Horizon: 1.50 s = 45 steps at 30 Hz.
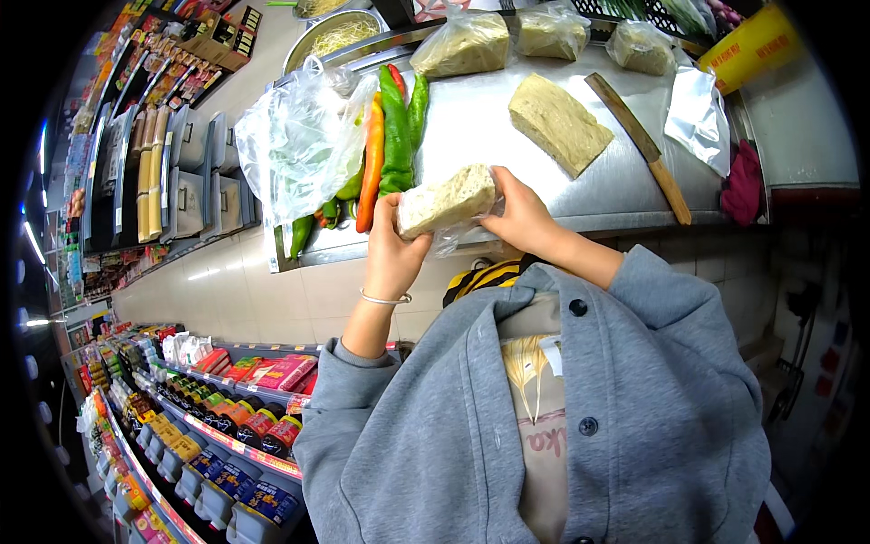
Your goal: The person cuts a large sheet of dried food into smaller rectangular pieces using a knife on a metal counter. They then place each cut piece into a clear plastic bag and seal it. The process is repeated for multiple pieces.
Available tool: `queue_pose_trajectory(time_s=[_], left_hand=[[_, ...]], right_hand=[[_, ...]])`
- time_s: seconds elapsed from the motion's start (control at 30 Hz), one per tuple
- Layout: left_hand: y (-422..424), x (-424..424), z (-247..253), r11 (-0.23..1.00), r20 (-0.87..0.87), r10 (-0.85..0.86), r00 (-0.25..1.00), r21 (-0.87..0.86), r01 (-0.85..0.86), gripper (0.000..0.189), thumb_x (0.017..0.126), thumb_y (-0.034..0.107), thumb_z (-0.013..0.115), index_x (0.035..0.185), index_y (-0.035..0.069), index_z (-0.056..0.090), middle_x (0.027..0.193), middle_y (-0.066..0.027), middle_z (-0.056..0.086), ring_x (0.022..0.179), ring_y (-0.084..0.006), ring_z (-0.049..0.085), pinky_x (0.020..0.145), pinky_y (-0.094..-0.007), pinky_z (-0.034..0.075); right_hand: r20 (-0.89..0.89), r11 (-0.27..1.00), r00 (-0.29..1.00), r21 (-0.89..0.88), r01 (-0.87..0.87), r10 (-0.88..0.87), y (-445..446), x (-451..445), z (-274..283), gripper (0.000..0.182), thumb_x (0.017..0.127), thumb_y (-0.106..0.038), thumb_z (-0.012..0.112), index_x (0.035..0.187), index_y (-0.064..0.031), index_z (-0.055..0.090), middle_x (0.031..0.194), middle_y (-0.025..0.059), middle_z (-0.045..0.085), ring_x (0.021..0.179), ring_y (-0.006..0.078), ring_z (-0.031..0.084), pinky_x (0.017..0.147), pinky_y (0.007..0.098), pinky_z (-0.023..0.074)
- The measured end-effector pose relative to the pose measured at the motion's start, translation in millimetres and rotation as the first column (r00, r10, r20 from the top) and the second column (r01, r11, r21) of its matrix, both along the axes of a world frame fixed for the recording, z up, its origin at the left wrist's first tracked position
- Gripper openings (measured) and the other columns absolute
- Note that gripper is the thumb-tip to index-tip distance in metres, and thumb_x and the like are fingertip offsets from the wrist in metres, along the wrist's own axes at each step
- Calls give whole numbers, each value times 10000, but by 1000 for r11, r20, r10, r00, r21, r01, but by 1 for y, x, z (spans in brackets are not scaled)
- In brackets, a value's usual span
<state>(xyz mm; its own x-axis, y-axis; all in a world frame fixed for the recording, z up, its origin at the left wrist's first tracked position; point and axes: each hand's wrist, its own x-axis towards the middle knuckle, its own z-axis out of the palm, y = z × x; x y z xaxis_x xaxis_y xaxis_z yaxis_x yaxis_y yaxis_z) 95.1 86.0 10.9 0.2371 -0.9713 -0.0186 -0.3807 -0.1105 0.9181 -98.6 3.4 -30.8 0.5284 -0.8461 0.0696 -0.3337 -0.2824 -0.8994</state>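
Note:
Just over the near edge of the steel table, a pale, porous block of tofu (445,204) sits between my two hands, partly in thin clear plastic. My left hand (399,250) grips its left end, and a bracelet circles that wrist. My right hand (522,216) holds the right end together with loose plastic. A larger unwrapped tofu block (559,126) lies on the steel table (469,115) beyond. Right of it rests a knife (635,143) with a wooden handle and a brown-stained blade. Three bagged blocks (469,46) line the table's far side.
Long green peppers (396,129) and an orange pepper (371,163) lie left of my hands, beside a clear plastic bag (299,136). A silver sheet (697,119) and a dark red cloth (742,185) are at right. Bean sprouts (343,37) fill a far-left bowl. Stocked shelves (231,421) stand behind left.

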Motion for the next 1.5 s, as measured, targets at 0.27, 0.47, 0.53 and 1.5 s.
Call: queue_pose_trajectory(time_s=[0.27,0.47,0.53,1.5], left_hand=[[14,-3,-17,839,-866,438,242,490,234,272,886,163,578,1120,40,512,947,-42,596,760,-109,562,601,-216,469],[10,-8,-1,884,-890,452,57,456,102,284,906,205,578,1142,63,506,999,-41,587,832,-117,571,625,-197,482],[13,-5,-2,889,-877,429,214,453,74,337,891,183,601,1184,62,486,1077,-47,578,902,-130,582,688,-221,501],[3,15,103,996,858,57,510,-16,-85,110,768,95,614,769,21,534,681,-136,585,599,-334,575,549,-395,471]], right_hand=[[-99,891,989,450,-57,113,-19,-31,53,331,849,-189,618,1136,-66,509,826,18,570,704,75,516,593,245,427],[218,430,962,894,-128,-166,-45,-34,58,344,903,-246,575,1194,-81,496,958,1,574,795,54,531,635,214,423],[303,416,929,888,-195,-211,-46,-39,57,479,863,-148,621,1287,-41,426,1053,27,567,928,94,534,766,239,443],[-153,928,969,350,-130,193,-75,-66,162,224,826,-225,634,735,-22,599,649,53,631,574,187,627,537,337,497]])
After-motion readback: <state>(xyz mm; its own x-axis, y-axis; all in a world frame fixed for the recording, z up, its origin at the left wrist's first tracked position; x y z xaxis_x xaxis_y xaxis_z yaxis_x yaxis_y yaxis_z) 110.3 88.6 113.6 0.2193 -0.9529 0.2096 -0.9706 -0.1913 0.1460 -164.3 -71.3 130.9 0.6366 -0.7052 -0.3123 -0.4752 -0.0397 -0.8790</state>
